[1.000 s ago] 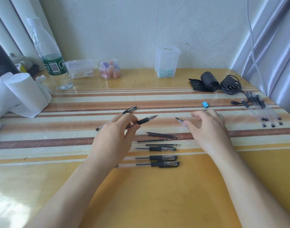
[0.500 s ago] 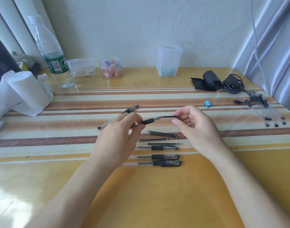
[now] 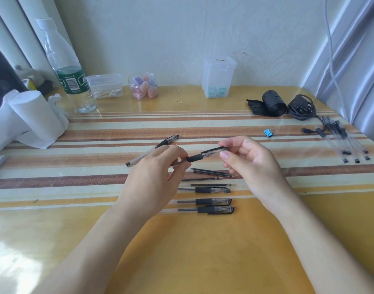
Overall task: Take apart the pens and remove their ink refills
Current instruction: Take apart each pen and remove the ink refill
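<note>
My left hand [image 3: 154, 179] grips the clear barrel of a black-grip gel pen [image 3: 199, 157] held above the table. My right hand [image 3: 251, 166] pinches the pen's capped tip end between thumb and forefinger. Several loose black ink refills [image 3: 211, 172] lie on the table just below the held pen. Three capped pens [image 3: 205, 201] lie in a row nearer to me. Another pen [image 3: 167, 142] lies slanted behind my left hand, partly hidden by it.
A bundle of clear pens [image 3: 341, 136] lies at the right edge, near a black cable [image 3: 300, 107], a black roll [image 3: 273, 102] and a blue binder clip [image 3: 268, 132]. A water bottle [image 3: 69, 77], paper rolls [image 3: 33, 117] and small plastic containers [image 3: 217, 77] stand along the back.
My right hand came in from the right with the cap and slid it over the pen's tip. The left hand kept hold of the barrel.
</note>
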